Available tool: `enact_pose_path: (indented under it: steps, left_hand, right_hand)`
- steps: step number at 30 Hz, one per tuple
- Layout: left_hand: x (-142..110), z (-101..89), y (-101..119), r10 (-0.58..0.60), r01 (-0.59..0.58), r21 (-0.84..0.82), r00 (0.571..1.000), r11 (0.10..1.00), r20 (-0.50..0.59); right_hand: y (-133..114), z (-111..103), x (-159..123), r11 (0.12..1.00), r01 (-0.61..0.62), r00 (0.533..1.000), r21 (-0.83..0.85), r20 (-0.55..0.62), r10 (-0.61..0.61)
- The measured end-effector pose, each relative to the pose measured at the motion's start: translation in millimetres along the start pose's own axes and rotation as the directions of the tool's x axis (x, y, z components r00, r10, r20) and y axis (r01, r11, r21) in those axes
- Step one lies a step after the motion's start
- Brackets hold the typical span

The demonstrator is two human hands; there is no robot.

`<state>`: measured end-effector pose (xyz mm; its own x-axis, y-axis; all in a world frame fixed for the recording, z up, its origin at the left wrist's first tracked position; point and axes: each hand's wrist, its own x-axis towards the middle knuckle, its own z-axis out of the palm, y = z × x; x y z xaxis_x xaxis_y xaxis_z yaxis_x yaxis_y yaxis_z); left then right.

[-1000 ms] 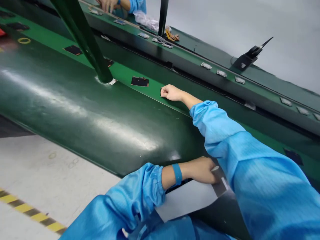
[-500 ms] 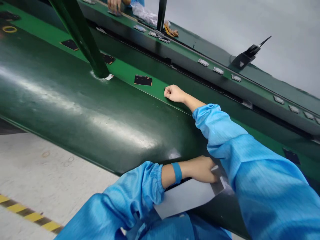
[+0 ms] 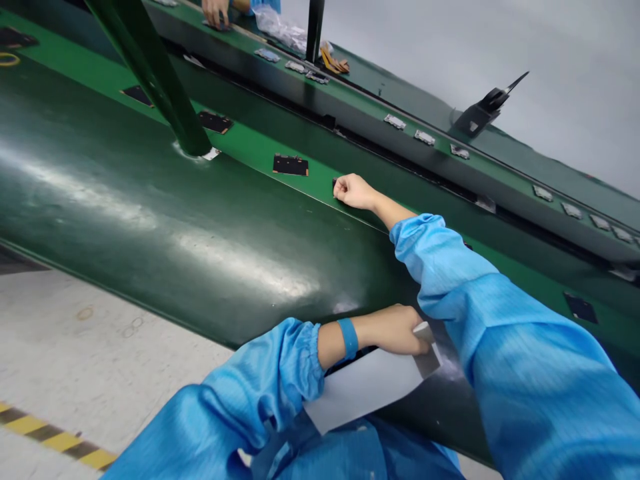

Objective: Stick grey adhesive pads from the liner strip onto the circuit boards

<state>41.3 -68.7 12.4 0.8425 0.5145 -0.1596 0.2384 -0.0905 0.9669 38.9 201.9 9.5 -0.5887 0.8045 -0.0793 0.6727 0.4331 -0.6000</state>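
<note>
Black board (image 3: 291, 165), left of the right hand (image 3: 354, 192), has slid on with the green belt (image 3: 253, 143); gap unchanged, so the hand's tracking it. Right fingers curled at a dark edge (image 3: 335, 183), can't tell if gripping. Left hand (image 3: 401, 330), nearer the body, grips white sheet (image 3: 367, 387). Post (image 3: 150, 73) farther left masks some belt.

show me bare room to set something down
Bare: the dark green benchtop between the slanted post and the left hand. Crowded: the bright green strip, with dark boards and the right hand, and around the pale sheet.
</note>
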Motion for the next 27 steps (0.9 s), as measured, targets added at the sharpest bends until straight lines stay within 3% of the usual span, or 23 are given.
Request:
enact_pose_path:
  steps: [9,16,18,21,24,25,26,27]
  left_hand:
    - [0,1.3,-2,-0.011,0.009,-0.069,1.0,0.998,-0.019]
    - [1,-0.6,-9,-0.005,0.006,0.01,0.999,1.0,-0.037]
    - [5,3.8,-9,-0.017,0.019,0.031,0.999,0.999,-0.044]
    - [23,7.5,-11,-0.015,0.016,-0.011,1.0,1.0,0.013]
    - [39,-3.0,-23,-0.039,0.057,-0.154,0.993,0.986,0.116]
    - [40,-6.7,-27,-0.029,0.048,-0.196,0.995,0.979,0.099]
    - [38,-9.1,-30,-0.02,0.03,-0.232,0.999,0.972,0.043]
    - [35,-10.2,-32,-0.024,0.019,-0.264,1.0,0.964,-0.016]
  right_hand:
    - [6,-7,-16,1.0,-0.018,1.0,-0.026,0.015,0.018]
    - [2,-7,-32,0.943,0.014,1.0,-0.332,0.02,-0.008]
    - [-8,-6,-41,0.903,-0.011,0.999,-0.429,0.025,0.024]
    - [-10,-10,-51,0.815,-0.169,0.979,-0.555,0.002,0.205]
    - [11,-16,-42,0.841,-0.194,0.978,-0.504,-0.035,0.204]
    - [17,-17,-38,0.909,-0.185,0.983,-0.374,-0.062,0.175]
    - [20,-19,-36,0.987,-0.058,0.998,-0.149,-0.027,0.054]
    - [20,-20,-37,0.992,0.085,0.996,0.095,0.007,-0.086]
